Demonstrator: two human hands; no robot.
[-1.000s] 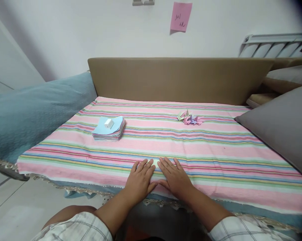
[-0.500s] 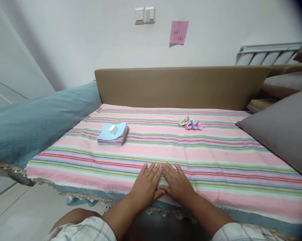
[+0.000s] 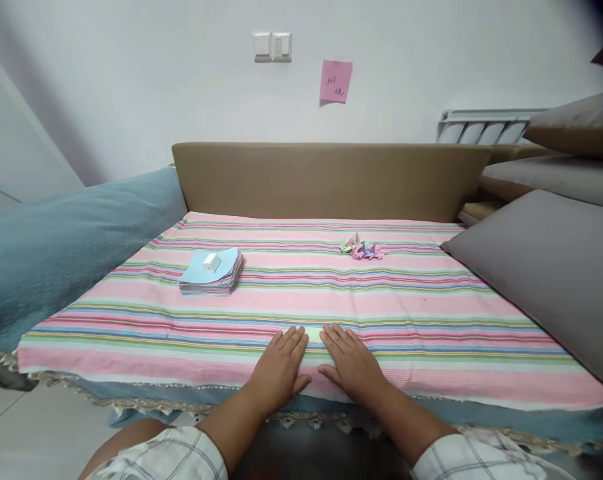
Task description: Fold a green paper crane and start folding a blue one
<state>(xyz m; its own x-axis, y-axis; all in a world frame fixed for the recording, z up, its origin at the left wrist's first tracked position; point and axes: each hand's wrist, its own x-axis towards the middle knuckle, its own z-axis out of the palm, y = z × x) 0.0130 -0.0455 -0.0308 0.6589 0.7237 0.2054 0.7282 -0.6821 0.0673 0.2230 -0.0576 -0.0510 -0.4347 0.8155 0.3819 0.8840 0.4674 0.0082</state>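
Pale green paper (image 3: 313, 335) lies at the lower centre of the frame — your left hand (image 3: 280, 365) flat over its left part, your right hand (image 3: 354, 367) flat at its right end, both released and outstretched.

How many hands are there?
2. The left hand lies flat toward the left part of the pale paper; the right hand lies flat toward its right.
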